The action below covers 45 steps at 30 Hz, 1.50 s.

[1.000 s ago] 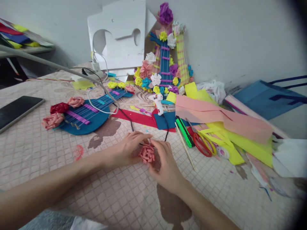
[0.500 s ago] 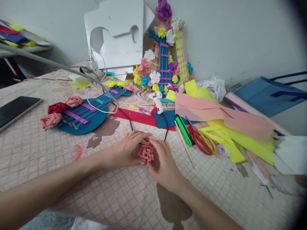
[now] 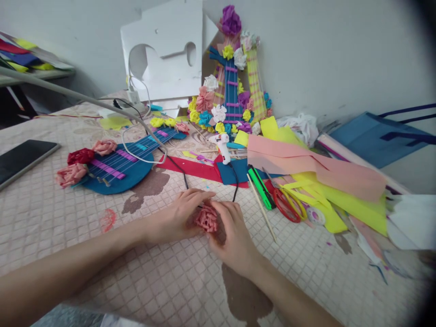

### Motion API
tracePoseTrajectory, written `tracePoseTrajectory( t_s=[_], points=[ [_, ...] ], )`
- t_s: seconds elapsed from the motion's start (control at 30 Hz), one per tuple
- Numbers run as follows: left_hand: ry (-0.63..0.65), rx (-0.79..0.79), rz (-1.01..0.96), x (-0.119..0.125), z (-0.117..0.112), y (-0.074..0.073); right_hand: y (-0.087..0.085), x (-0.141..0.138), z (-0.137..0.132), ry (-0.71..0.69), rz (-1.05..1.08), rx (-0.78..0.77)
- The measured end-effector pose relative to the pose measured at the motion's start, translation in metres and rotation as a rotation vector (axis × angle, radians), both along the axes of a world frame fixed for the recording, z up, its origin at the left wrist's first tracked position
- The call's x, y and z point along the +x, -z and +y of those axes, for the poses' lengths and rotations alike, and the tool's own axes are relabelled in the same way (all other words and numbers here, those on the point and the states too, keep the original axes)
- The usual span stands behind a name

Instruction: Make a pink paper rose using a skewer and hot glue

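A small pink paper flower (image 3: 206, 218) sits between both my hands, low over the patterned table cover (image 3: 68, 227). My left hand (image 3: 179, 215) curls round its left side, fingers closed against it. From the right, my right hand (image 3: 233, 236) pinches the same flower with bent fingers. A black cable (image 3: 184, 177) runs just behind my hands toward a white glue gun (image 3: 223, 147).
A flat blue foam guitar (image 3: 119, 165) with paper roses lies at the left, a dark tablet (image 3: 20, 159) further left. Decorated guitars (image 3: 231, 91) lean on the wall. Red scissors (image 3: 284, 204), a green cutter (image 3: 262, 186), a wooden stick (image 3: 262, 209) and pink and yellow sheets (image 3: 316, 172) lie right.
Both hands stay on the pink flower and close round it a little more; the right hand's fingers cover more of it. The view has shifted slightly.
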<state>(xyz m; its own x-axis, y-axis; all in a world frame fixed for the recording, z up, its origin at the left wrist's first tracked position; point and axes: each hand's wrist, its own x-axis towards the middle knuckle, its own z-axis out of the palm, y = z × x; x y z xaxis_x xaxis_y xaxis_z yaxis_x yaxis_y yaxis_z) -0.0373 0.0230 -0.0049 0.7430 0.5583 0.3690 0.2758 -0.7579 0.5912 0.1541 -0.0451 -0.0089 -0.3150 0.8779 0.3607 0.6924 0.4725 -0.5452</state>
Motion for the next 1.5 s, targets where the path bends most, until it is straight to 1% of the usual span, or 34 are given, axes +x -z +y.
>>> tracePoseTrajectory(
  t_s=[0.23,0.37,0.57,0.7,0.8,0.97,1.03,1.1,1.23,1.33,1.5],
  points=[
    [0.019,0.005,-0.007,0.001,0.0,0.001,0.0,0.0,-0.001,-0.005,0.01,-0.017],
    [0.013,0.007,-0.021,0.001,0.001,0.002,-0.001,0.004,0.0,-0.008,0.085,-0.003],
    [0.035,-0.031,-0.019,0.001,0.001,-0.006,-0.007,0.019,0.009,0.116,0.181,0.076],
    [0.029,-0.055,-0.011,-0.002,0.006,-0.011,-0.015,0.037,0.017,0.181,0.185,0.036],
    [0.009,-0.047,-0.02,-0.007,0.011,-0.011,-0.019,0.056,0.024,0.278,0.06,-0.01],
    [0.005,-0.06,0.015,-0.009,0.013,-0.009,-0.017,0.087,0.034,0.503,-0.341,0.055],
    [0.027,-0.057,0.012,-0.008,0.011,-0.01,-0.014,0.094,0.037,0.557,-0.477,0.051],
    [0.054,-0.056,0.004,-0.007,0.009,-0.012,-0.01,0.096,0.038,0.574,-0.56,0.031],
    [0.092,-0.069,0.012,-0.006,0.006,-0.015,-0.002,0.095,0.039,0.591,-0.624,0.004],
    [0.109,-0.087,0.027,-0.006,0.006,-0.015,0.0,0.094,0.038,0.584,-0.638,0.012],
    [0.121,-0.104,0.047,-0.007,0.007,-0.012,-0.001,0.093,0.039,0.612,-0.545,0.102]
  ],
)
